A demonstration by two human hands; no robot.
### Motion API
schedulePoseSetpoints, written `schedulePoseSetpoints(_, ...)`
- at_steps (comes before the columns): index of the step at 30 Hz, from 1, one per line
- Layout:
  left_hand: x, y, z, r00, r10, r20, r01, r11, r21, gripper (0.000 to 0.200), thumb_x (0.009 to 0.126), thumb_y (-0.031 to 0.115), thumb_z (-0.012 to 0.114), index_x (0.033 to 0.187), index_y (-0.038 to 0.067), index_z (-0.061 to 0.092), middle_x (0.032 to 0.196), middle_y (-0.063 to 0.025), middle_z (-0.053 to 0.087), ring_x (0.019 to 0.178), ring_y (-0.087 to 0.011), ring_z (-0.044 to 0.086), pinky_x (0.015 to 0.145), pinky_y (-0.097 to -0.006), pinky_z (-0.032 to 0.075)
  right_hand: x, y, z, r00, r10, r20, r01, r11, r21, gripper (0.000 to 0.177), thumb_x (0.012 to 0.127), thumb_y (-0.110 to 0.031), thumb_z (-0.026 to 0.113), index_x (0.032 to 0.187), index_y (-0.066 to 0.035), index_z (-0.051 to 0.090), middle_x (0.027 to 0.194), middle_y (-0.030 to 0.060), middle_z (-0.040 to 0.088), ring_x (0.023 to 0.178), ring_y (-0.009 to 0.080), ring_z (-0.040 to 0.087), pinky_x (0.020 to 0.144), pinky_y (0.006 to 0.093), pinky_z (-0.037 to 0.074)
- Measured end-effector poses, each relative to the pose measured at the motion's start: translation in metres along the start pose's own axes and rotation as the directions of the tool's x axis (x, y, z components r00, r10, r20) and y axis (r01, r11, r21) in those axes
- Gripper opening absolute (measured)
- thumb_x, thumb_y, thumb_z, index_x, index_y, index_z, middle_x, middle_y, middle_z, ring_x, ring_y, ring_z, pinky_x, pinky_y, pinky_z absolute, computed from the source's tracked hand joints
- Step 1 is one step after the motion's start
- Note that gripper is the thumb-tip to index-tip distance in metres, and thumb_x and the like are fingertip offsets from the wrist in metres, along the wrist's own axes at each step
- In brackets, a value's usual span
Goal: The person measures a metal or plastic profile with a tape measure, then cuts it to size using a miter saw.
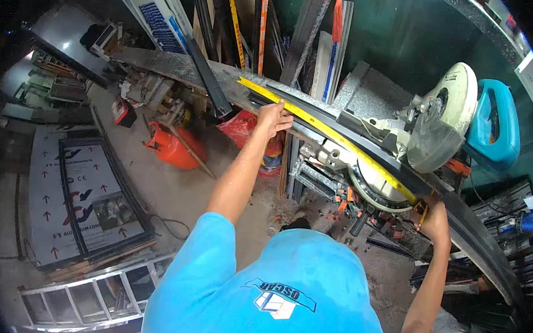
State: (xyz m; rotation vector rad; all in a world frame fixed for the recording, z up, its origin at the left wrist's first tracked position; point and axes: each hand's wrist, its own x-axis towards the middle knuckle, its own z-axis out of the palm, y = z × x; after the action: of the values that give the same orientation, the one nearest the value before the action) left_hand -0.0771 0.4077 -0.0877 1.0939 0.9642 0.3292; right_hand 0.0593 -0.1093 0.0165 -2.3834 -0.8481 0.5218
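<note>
A yellow tape measure blade (337,137) is drawn out along a long dark metal profile (374,151) that lies across the saw's bed. My left hand (274,118) is closed at the near edge, its fingers pinching the blade against the profile a little in from the blade's free end. At the other end, my right hand (435,222) is wrapped round the tape measure's case, which is mostly hidden by the fingers. A thin yellow stick, perhaps a pencil (423,216), pokes out beside those fingers. The miter saw (442,118) stands just behind the profile, its blade guard raised.
A red gas cylinder (177,146) stands on the floor at left, near a red bucket (244,127). Upright profiles (305,35) lean on the back wall. An aluminium ladder (90,296) and a framed panel (98,197) lie at lower left. Orange scraps litter the area under the saw.
</note>
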Motion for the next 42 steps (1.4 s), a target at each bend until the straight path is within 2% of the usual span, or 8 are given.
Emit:
schedulePoseSetpoints(11,0.013,-0.022,0.013,0.984,0.178,-0.013,-0.161,0.919,0.36,0.043,0.097,0.045,0.067,0.087,0.004,0.072,0.073,-0.0086,0.071,0.055,-0.0179,0.065,0.05,-0.0346,0.053,0.036,0.066,0.006,0.989,-0.093,-0.118,0.059,0.962,-0.266,0.058,0.075,-0.018,0.083,0.128,-0.005,0.064,0.119,0.0215,0.068,0.104,0.0382,0.067,0.091,0.0434,0.055)
schedulePoseSetpoints(13,0.018,-0.027,0.018,0.819,0.573,-0.046,-0.314,0.513,0.798,0.044,0.094,0.045,0.07,0.084,0.002,0.072,0.072,-0.0126,0.07,0.061,-0.0248,0.066,0.06,-0.0407,0.052,0.04,0.049,-0.003,0.983,-0.113,-0.147,0.07,0.961,-0.267,0.056,0.077,-0.023,0.083,0.127,-0.006,0.064,0.119,0.023,0.068,0.107,0.0378,0.067,0.094,0.0438,0.054)
schedulePoseSetpoints(15,-0.032,-0.009,0.053,0.817,0.577,0.027,-0.405,0.539,0.738,0.036,0.09,0.04,0.073,0.089,0.004,0.074,0.084,-0.0139,0.073,0.079,-0.0345,0.068,0.074,-0.0456,0.051,0.047,0.047,-0.012,0.997,0.053,-0.05,-0.067,0.94,-0.335,0.071,0.078,-0.032,0.084,0.14,-0.008,0.058,0.12,0.0229,0.068,0.109,0.0371,0.067,0.095,0.0448,0.054)
schedulePoseSetpoints(17,-0.045,-0.011,0.073,0.468,0.774,0.426,-0.676,0.002,0.737,0.025,0.083,0.033,0.08,0.092,0.01,0.076,0.1,-0.0111,0.071,0.098,-0.0331,0.065,0.086,-0.0447,0.049,0.05,0.061,-0.02,0.993,0.107,-0.044,-0.115,0.959,-0.258,0.077,0.079,-0.035,0.083,0.145,-0.008,0.054,0.119,0.0223,0.069,0.108,0.0367,0.067,0.092,0.0455,0.055)
schedulePoseSetpoints(19,-0.051,-0.01,0.094,0.393,0.649,0.652,-0.742,-0.195,0.641,0.035,0.076,0.028,0.084,0.107,0.015,0.074,0.113,-0.006,0.068,0.113,-0.03,0.059,0.098,-0.0499,0.042,0.053,0.063,-0.027,0.983,0.18,0.019,-0.158,0.903,-0.399,0.076,0.082,-0.041,0.081,0.144,-0.007,0.054,0.115,0.0222,0.069,0.107,0.0371,0.067,0.088,0.0454,0.056)
schedulePoseSetpoints(24,-0.039,0.002,0.115,0.605,0.296,0.739,-0.669,-0.313,0.674,0.038,0.077,0.028,0.084,0.112,0.016,0.073,0.107,-0.0029,0.07,0.112,-0.0285,0.061,0.101,-0.0608,0.036,0.059,0.078,-0.036,0.984,0.177,-0.034,-0.174,0.881,-0.44,0.059,0.072,-0.023,0.078,0.125,-0.001,0.062,0.102,0.0226,0.071,0.091,0.0359,0.071,0.077,0.0461,0.056)
schedulePoseSetpoints(29,-0.02,0.007,0.089,0.468,0.343,0.814,-0.74,-0.351,0.574,0.037,0.076,0.03,0.085,0.109,0.017,0.073,0.103,-0.0021,0.072,0.108,-0.0266,0.064,0.097,-0.0582,0.037,0.05,0.075,-0.047,0.979,0.204,0.013,-0.176,0.876,-0.449,0.054,0.072,-0.024,0.077,0.12,-0.003,0.066,0.097,0.0195,0.072,0.092,0.0352,0.071,0.079,0.0458,0.056)
schedulePoseSetpoints(42,-0.002,0.048,0.017,0.673,0.364,0.644,-0.546,-0.342,0.765,0.054,0.074,0.03,0.086,0.123,0.016,0.068,0.121,-0.0065,0.067,0.122,-0.0302,0.058,0.111,-0.0661,0.027,0.04,0.135,-0.063,0.961,0.273,-0.038,-0.256,0.836,-0.486,0.053,0.07,-0.037,0.086,0.106,-0.003,0.068,0.096,0.0195,0.072,0.087,0.0351,0.069,0.077,0.0446,0.055)
